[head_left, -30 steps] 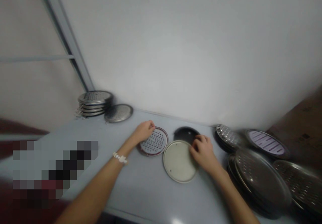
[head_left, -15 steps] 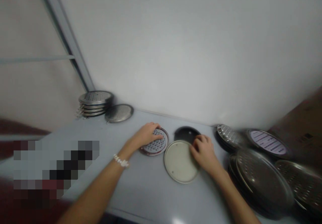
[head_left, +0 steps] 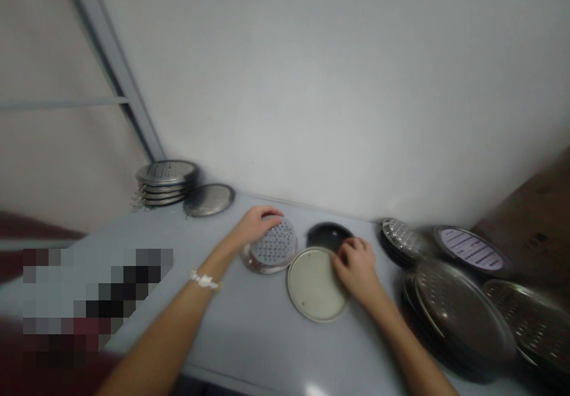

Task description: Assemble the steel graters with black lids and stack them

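Observation:
My left hand grips the far rim of a small perforated metal disc and tilts it up off the grey table. My right hand rests with curled fingers on the right edge of a plain pale round tray. A black round dish lies just behind that tray, touching my right fingertips. A beaded bracelet sits on my left wrist.
A stack of perforated metal trays and one loose tray stand at the back left by the wall. Several large perforated trays pile up at the right. A pixelated patch covers the lower left.
My left hand has closed over the far rim of the perforated disc and raised it, and the dark rim under it no longer shows. The right hand has hardly moved.

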`<state>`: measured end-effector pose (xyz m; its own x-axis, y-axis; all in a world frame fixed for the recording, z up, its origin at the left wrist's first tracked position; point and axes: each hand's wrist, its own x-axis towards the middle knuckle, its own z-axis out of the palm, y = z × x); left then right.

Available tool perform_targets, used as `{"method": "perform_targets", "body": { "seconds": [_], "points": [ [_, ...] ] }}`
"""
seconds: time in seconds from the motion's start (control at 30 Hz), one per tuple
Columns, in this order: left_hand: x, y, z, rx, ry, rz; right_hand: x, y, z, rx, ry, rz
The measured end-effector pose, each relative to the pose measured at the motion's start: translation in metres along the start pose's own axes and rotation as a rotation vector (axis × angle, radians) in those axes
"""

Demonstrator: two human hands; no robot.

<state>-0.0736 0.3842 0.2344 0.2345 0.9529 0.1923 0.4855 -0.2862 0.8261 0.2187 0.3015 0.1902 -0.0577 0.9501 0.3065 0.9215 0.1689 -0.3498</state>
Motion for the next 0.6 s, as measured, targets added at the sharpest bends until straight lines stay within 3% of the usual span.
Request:
{"method": "perform_targets", "body": {
  "seconds": [0.13, 0.23, 0.43, 0.6],
  "points": [
    [-0.002, 0.011, 0.002, -0.262, 0.083, -0.059, 0.000, -0.004, 0.000, 0.013, 0.003, 0.023],
    [-0.008, 0.021, 0.015, -0.353, -0.023, -0.099, 0.000, -0.005, 0.001, 0.033, 0.016, 0.028],
    [-0.022, 0.031, 0.054, -0.298, -0.314, -0.032, 0.004, -0.001, 0.002, 0.080, 0.047, 0.071],
    [-0.027, 0.034, 0.063, -0.140, -0.295, 0.100, 0.005, 0.000, 0.002, 0.083, 0.045, 0.067]
  ]
}}
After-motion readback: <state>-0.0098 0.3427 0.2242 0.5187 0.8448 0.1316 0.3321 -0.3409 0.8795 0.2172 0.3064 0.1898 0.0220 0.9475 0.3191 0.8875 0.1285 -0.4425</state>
